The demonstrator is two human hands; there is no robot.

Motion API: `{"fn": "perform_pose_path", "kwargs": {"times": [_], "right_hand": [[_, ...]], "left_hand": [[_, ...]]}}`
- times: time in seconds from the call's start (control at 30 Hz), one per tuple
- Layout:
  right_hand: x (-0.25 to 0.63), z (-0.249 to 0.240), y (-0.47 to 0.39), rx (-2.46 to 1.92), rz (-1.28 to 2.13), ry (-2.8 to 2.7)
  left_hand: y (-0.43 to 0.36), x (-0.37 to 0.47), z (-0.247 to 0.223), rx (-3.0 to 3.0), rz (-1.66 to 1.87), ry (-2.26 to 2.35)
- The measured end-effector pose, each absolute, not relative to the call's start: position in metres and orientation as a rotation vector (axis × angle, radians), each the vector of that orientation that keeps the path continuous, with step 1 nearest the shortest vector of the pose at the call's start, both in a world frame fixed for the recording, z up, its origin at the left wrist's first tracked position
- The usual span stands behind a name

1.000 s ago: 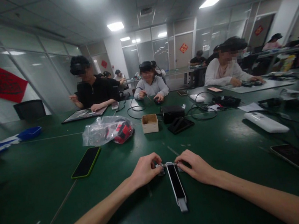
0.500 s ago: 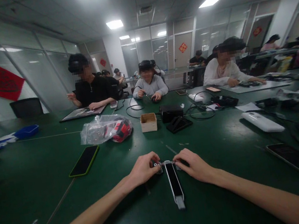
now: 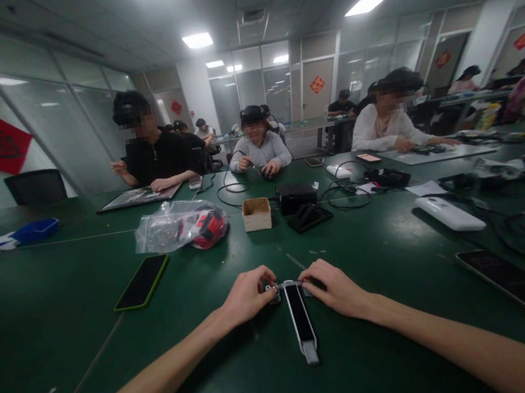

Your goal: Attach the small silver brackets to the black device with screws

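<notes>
White-rimmed, long, black-faced device lies flat on the dark green table. Left hand pinches a small greyish part beside its far end; right hand pinches a second greyish part opposite. Work seems unfinished; whether these parts are already joined to it, I cannot tell.

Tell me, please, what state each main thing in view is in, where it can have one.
Slim white-framed device: lying, black face up
Left hand: fingers closed on a small metallic part
Right hand: fingers closed on a mostly hidden part
Green-edged phone: face up, screen dark
Large phone: face up, screen dark
Small cardboard box: open-topped
Clear plastic bag: rumpled, red-and-black item inside
Ceiling light panel: lit
</notes>
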State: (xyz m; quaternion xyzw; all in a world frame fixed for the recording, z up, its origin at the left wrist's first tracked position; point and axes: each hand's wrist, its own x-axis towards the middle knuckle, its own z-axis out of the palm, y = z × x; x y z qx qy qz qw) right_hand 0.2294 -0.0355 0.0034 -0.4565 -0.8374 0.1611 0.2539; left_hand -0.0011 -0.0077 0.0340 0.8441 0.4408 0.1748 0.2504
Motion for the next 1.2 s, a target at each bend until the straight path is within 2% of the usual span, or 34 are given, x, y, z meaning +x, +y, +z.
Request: {"fn": "perform_pose_path", "kwargs": {"times": [0.4,0.7,0.97,1.2], "right_hand": [[0.230,0.001,-0.035,-1.238,0.427,-2.276],[0.230,-0.001,-0.035,-1.246,0.409,-2.244],[0.229,0.004,-0.039,-1.332,0.458,-2.181],[0.221,0.019,-0.046,-1.344,0.400,-2.175]], "left_hand": [[-0.006,-0.003,0.029,2.292,0.486,1.184],[-0.007,-0.001,0.034,2.318,0.618,1.192],[0.009,-0.012,0.017,2.328,0.775,1.287],[0.012,-0.016,0.007,2.363,0.724,1.296]]}}
